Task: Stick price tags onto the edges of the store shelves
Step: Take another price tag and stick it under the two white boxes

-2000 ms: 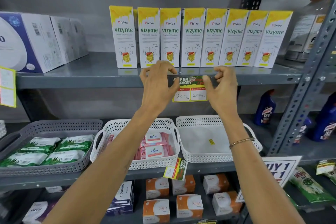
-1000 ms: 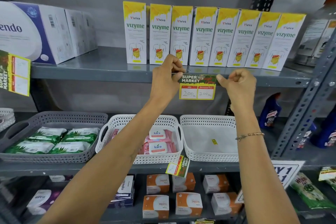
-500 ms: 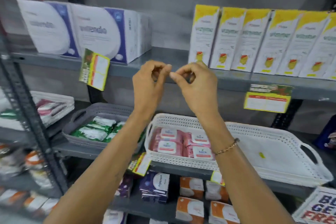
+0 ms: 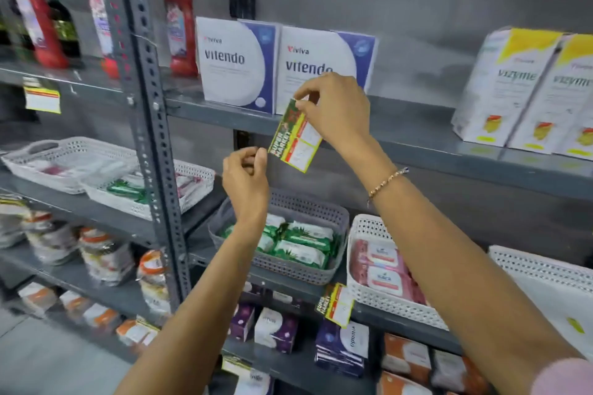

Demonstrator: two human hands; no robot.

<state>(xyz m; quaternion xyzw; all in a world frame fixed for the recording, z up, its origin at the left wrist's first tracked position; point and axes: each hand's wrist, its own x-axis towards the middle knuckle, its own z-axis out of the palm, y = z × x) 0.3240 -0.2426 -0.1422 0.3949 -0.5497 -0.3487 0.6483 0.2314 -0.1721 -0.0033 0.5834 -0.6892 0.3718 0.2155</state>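
Now, step in hand: straightening the crooked price tag (image 4: 296,137) below the two Vitendo boxes (image 4: 279,66) and sticking it flat to the shelf edge (image 4: 417,151).
Tag, position: hanging askew in front of the shelf edge just under the Vitendo boxes — top corner up at the lip, long side running down and to the left, printed face outward. Whether any of it already adheres to the metal cannot be told.
Right hand (image 4: 337,107): raised just below and in front of the right-hand Vitendo box, back of the hand toward the camera, thumb and forefinger closed in a pinch on the tag's upper corner; wrist bent, bracelet (image 4: 386,181) on it, forearm running down to the lower right.
Left hand (image 4: 245,176): lower and left of the tag, well below the Vitendo boxes, fingers curled with the fingertips (image 4: 256,155) drawn together right beside the tag's lower left corner. Pinching that corner, something small, or nothing — cannot tell.
Doing it well, by judgement: take the lower corner with the left hand, swing the tag level so its top band lies along the shelf edge, centre it under the Vitendo boxes, then press from the middle outward.
Risk, by judgement: letting one corner grab first, which would leave it tilted like the tag (image 4: 335,305) on the shelf far below the Vitendo boxes.
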